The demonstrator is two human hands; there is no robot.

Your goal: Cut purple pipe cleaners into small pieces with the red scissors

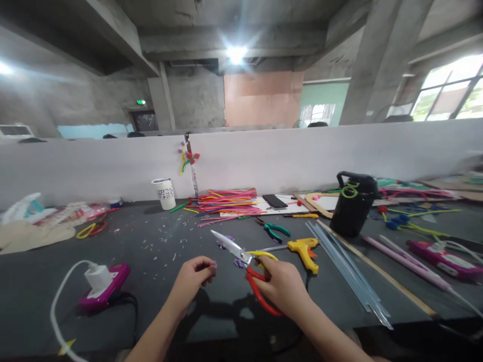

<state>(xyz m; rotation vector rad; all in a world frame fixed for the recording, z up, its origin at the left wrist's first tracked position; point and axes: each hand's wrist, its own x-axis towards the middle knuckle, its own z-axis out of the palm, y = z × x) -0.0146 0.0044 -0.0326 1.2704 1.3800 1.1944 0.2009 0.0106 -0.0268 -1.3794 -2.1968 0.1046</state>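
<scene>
My right hand [283, 281] is wrapped round the handles of a pair of scissors [243, 256], one handle red and one yellow. The blades are nearly closed and point up and left. Beneath and beside them lie small purple pieces [239, 263] on the dark table. To the left, my left hand [196, 274] is closed in a pinch, with a bit of purple piece showing at its fingertips. A yellow glue gun [304, 251] with a glue stick in its back lies right of the scissors. Green-handled pliers [277, 231] rest farther back.
A bundle of coloured pipe cleaners [228, 200] lies by the white partition [264, 161]. A white cup [164, 194] and a black flask [350, 206] stand at the back. Clear glue sticks [345, 271] lie at right; purple power strips [105, 289] with cords sit at both sides.
</scene>
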